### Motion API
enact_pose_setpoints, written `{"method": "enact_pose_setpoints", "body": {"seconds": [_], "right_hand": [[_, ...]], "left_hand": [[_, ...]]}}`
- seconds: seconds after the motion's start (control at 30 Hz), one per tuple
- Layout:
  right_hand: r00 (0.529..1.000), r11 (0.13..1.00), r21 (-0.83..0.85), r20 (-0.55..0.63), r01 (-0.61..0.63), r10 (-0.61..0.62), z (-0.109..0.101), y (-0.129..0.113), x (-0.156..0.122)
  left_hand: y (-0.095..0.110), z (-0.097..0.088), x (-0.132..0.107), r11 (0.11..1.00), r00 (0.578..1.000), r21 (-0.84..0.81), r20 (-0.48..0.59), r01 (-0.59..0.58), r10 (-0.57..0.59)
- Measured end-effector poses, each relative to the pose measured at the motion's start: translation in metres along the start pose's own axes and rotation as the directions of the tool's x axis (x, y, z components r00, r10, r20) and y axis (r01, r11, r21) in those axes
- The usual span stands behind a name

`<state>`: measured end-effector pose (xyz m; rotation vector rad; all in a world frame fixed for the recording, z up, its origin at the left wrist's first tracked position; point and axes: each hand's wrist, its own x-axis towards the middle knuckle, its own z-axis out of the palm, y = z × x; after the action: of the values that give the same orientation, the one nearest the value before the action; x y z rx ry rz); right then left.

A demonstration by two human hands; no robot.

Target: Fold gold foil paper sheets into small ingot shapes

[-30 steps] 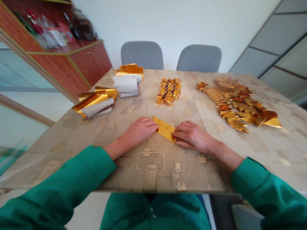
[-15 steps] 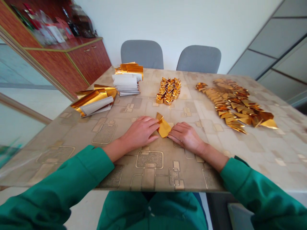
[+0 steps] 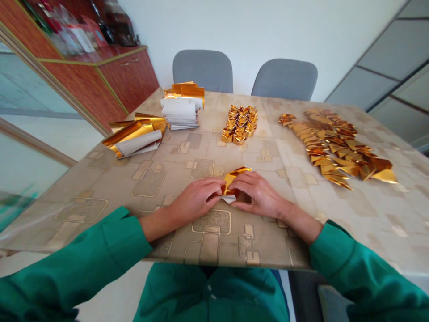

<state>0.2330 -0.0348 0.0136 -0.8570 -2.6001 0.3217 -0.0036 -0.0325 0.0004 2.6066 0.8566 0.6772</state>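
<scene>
fingers (image 3: 214, 188) of both hands close on a folded piece of gold foil (image 3: 232, 180), over the middle of a patterned table (image 3: 284, 147), near its front edge.
left hand (image 3: 192, 201) and right hand (image 3: 259, 195) curl in from either side and grasp the foil between them, with a white paper tip (image 3: 228, 199) poking out below. green sleeves (image 3: 351, 255) cover both arms to the wrist. farther across the table, from left to right, lie a pile of gold-and-white sheets (image 3: 134, 139), a stack of white paper and gold sheets (image 3: 182, 114), a tight cluster of folded gold ingots (image 3: 239, 124), and a long spread of gold folded triangles (image 3: 331, 150). two grey chairs (image 3: 203, 67) stand beyond the far edge.
</scene>
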Motion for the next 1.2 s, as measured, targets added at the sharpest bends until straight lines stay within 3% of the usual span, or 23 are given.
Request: {"method": "enact_pose_setpoints", "body": {"seconds": [0.2, 0.37, 0.73, 1.2], "right_hand": [[0.999, 1.000, -0.017, 0.046, -0.006, 0.007, 0.001, -0.005, 0.004], [0.997, 0.997, 0.004, 0.034, -0.076, 0.075, 0.004, -0.007, 0.005], [0.950, 0.952, 0.081, -0.083, -0.296, 0.302, 0.024, -0.001, 0.016], [0.933, 0.933, -0.121, -0.169, -0.338, 0.317, 0.032, -0.005, 0.020]], "left_hand": [[0.003, -0.003, -0.009, 0.997, 0.999, 0.062, -0.017, 0.044, -0.043], [0.006, -0.006, -0.012, 0.983, 0.990, 0.117, -0.002, 0.143, -0.143], [0.002, -0.008, -0.016, 0.963, 0.969, 0.104, -0.042, 0.248, -0.245], [-0.002, -0.006, -0.007, 0.948, 0.959, 0.144, -0.053, 0.282, -0.277]]}}
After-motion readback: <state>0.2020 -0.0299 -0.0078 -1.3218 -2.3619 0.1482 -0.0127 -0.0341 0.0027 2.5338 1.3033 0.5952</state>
